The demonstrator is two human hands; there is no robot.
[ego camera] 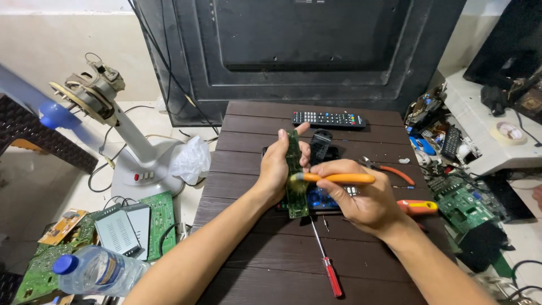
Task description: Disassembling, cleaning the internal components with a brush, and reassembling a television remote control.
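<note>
Your left hand (pixel 278 166) is clenched around a narrow green circuit board (pixel 294 178), holding it upright on its long edge above the middle of the dark brown slatted table (pixel 254 248), thumb up near the board's top end. Your right hand (pixel 361 197) grips an orange-handled brush (pixel 339 178) like a pen, with its pale bristle end touching the face of the board about halfway down.

Just behind and under the board lies an opened black remote shell (pixel 322 147) with a blue-lit patch showing beneath your right fingers. Toward the far edge of the table sits a whole black remote control (pixel 329 119), lying crosswise. To the right of your right hand rest orange-handled pliers (pixel 392 170), and an orange tool handle (pixel 419 207) pokes out just past your wrist. On the near part of the table, between your forearms, lies a screwdriver with a red handle (pixel 327 261), tip pointing away from you.

Off the table to your left stand a white fan base with its bare motor (pixel 121 130), some green circuit boards (pixel 164 217) on the floor, and a plastic water bottle with a blue cap (pixel 93 272). To the right is a heap of boards and parts (pixel 463 197). A large black television back (pixel 305 51) stands against the wall beyond the table.
</note>
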